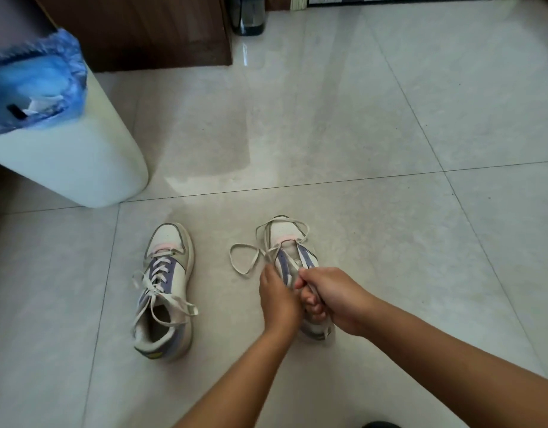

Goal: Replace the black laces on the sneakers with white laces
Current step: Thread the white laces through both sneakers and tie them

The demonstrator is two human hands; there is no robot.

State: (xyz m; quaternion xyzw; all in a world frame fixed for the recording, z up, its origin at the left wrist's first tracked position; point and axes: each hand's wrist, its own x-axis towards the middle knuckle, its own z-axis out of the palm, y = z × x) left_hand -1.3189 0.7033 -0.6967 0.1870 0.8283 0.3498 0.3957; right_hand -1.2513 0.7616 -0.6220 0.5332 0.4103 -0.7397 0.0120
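Two white and purple high-top sneakers stand on the tiled floor, toes pointing away from me. The left sneaker (166, 288) is laced with a white lace tied in a loose bow. Over the right sneaker (292, 242) a white lace (244, 257) lies in loose loops across the toe and onto the floor to its left. My left hand (277, 296) and my right hand (331, 296) meet over this shoe's ankle opening. Both have curled fingers around the collar and the lace there. The hands hide the rear of the shoe. No black lace is in view.
A white bin (65, 149) lined with a blue bag stands at the left, close to the left sneaker. A dark wooden cabinet (149, 29) and a dark container (248, 15) are at the back. A dark object (379, 424) shows at the bottom edge.
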